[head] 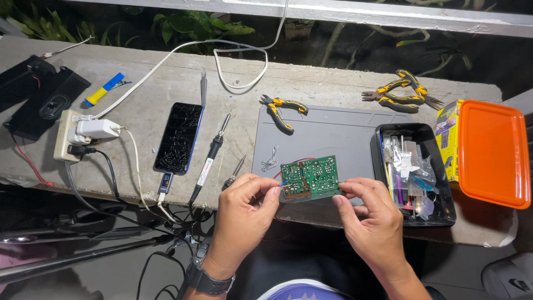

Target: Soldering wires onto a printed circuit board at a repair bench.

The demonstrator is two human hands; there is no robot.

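Green circuit board (311, 178) pinched between left hand (242, 214) and right hand (371, 216), two pliers (283, 109) behind

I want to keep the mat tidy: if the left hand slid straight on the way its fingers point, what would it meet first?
Likely the wire scrap on the grey mat, just beyond the left hand holding the circuit board; farther on, the pliers. Depth is uncertain.

We saw a green, faintly glossy circuit board (311, 178) lying over a smooth matt grey mat (322, 136) on a rough grey concrete ledge (166, 83). The orange plastic lid (491, 153) looked smooth; the black phone's glass screen (179, 138) was glossy and cracked.
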